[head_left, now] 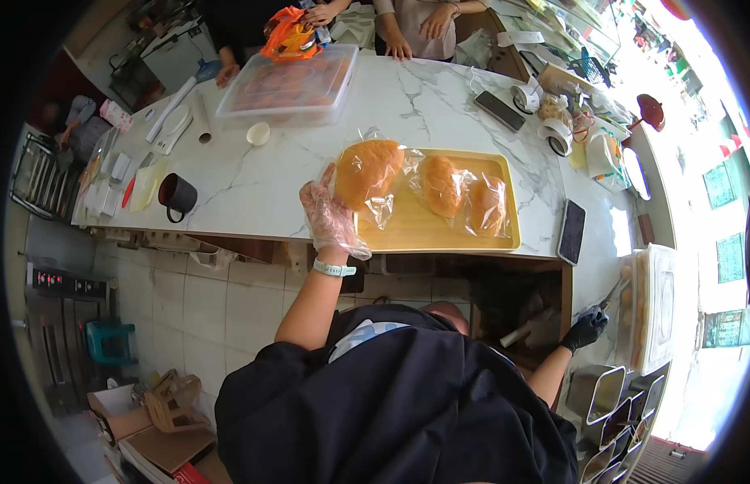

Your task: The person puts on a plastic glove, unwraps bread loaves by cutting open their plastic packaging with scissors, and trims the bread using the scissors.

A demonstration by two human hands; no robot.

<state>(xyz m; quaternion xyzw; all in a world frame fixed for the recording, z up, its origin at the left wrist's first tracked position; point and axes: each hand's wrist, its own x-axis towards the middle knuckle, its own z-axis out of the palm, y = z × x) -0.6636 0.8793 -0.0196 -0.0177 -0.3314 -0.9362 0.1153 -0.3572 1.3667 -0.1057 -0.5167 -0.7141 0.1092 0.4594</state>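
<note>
My left hand, in a clear plastic glove, grips a large golden bread roll in a clear bag. That bread is over the left end of a yellow tray. Two smaller bagged bread rolls, one near the middle and one at the right, lie on the tray. Far to the right, my right hand wears a black glove and is closed. A thin dark metal piece sticks out by its fingers; what it belongs to I cannot make out. Beside that hand stands a clear plastic bin with round items inside.
A phone lies right of the tray, another phone farther back. A black mug, a small white cup and a lidded plastic box stand on the marble counter. Two people are across it, one touching an orange bag.
</note>
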